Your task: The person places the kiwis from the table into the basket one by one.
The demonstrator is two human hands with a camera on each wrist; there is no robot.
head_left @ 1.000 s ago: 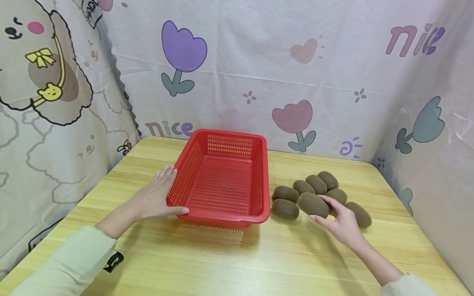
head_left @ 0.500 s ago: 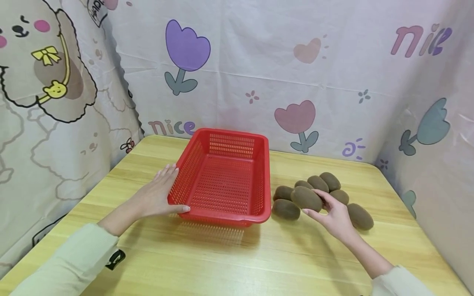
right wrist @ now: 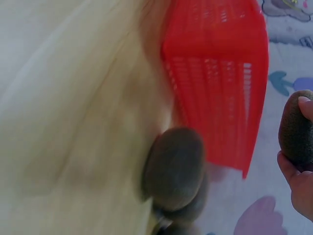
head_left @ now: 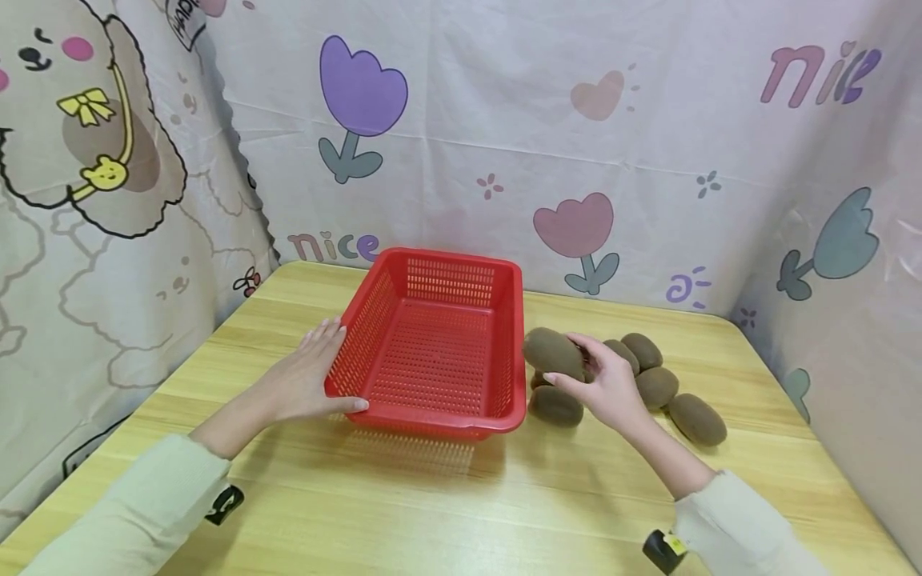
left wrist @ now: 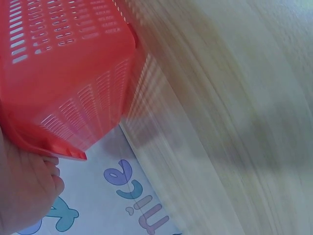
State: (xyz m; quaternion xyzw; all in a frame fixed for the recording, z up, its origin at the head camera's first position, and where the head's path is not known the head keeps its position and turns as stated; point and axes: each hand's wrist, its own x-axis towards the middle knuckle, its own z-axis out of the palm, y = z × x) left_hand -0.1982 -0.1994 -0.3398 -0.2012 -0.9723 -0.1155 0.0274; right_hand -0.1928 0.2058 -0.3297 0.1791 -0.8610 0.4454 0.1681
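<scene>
Right hand (head_left: 608, 388) grips kiwi (head_left: 553, 353), lifted at 3 o'clock of red basket (head_left: 439, 346), just beside rim. Left hand (head_left: 302, 382) flat, fingers straight, against basket's 9 o'clock wall. Remaining kiwis (head_left: 663, 388) on table (head_left: 461, 512), probably six.

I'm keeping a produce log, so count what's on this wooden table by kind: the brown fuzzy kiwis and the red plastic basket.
Brown fuzzy oval kiwis: 7 in view, 1 of them held by the right hand; that hand may hide more.
Red perforated plastic basket: 1, with nothing in it and the left hand against its side.
Total: 8
</scene>
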